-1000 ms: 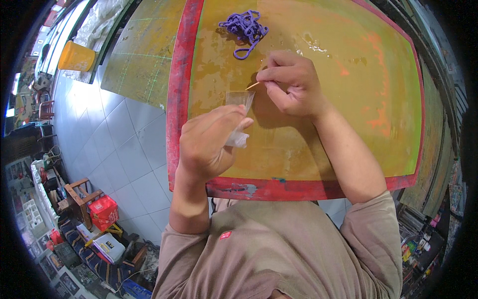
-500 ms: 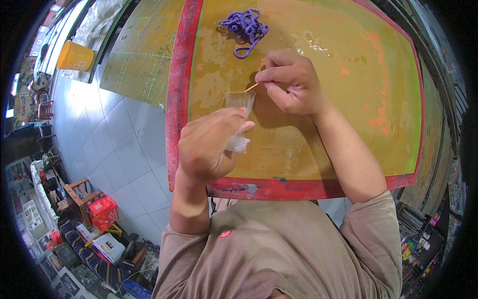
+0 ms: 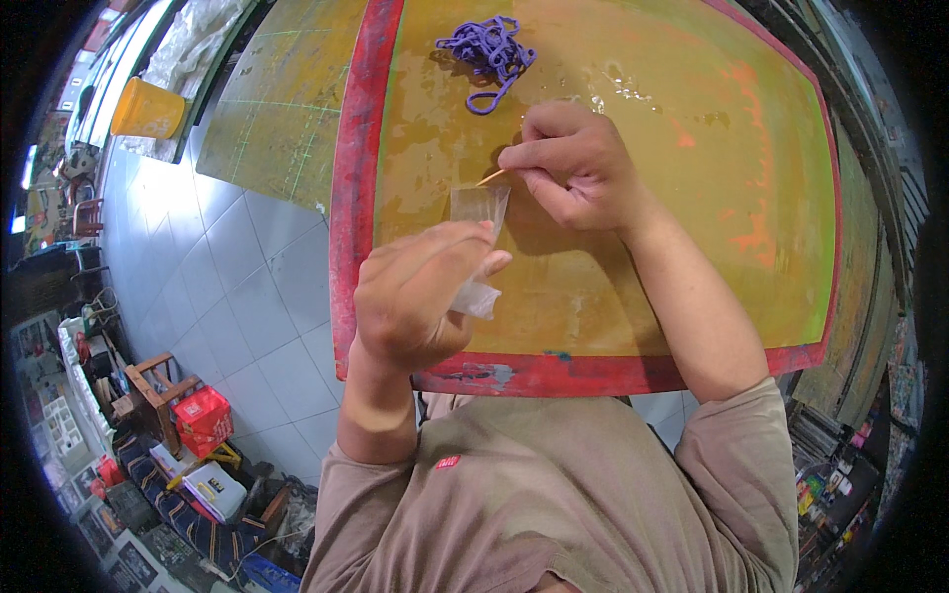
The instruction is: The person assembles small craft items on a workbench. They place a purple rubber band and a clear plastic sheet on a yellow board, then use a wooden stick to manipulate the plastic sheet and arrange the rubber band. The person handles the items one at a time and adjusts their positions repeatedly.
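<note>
My left hand (image 3: 410,292) pinches a small clear plastic bag (image 3: 473,204) between thumb and fingers. Part of the bag stands up above the fingertips, and a crumpled whitish end hangs below the thumb. A thin wooden toothpick (image 3: 490,179) is gripped in my right hand (image 3: 583,170), its tip pointing left at the bag's upper edge. Whether the tip touches the plastic I cannot tell. Both hands are over a yellow-olive screen panel with a red frame (image 3: 358,158). Beyond them a tangled purple cord (image 3: 486,49) lies on the panel.
Wet-looking drops (image 3: 628,87) shine on the panel's far part. A green-lined board (image 3: 272,109) and a yellow bucket (image 3: 148,109) are at the far left. On the floor at left stand a wooden stool (image 3: 158,395) and a red box (image 3: 204,420).
My right hand has shifted slightly left, bringing the toothpick a little across the bag's upper edge. In my left hand the bag's lower end has swung slightly down and right.
</note>
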Tool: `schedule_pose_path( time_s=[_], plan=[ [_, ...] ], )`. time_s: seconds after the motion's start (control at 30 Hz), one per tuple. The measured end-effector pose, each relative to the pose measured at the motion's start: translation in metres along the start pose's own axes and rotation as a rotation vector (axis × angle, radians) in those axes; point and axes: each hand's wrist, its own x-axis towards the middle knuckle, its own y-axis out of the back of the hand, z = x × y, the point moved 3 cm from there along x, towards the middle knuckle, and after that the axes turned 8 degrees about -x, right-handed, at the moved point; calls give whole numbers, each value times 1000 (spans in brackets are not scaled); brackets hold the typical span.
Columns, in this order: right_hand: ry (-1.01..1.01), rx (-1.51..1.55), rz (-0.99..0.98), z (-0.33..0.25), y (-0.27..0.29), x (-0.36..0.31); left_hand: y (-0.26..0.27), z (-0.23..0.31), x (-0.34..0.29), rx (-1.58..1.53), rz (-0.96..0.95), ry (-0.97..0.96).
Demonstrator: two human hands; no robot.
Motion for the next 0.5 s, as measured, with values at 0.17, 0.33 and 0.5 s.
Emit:
schedule_pose_path(
  time_s=[0.17,0.33,0.5],
  plan=[
    [1,-15,-22,-1,-1,0,2,3,0,38,-13,-17],
    [-27,-1,-19,0,1,-2,4,5,-2,17,-8,5],
    [10,-3,-61,-3,-2,0,6,2,-6,-20,-33,-33]
  ],
)
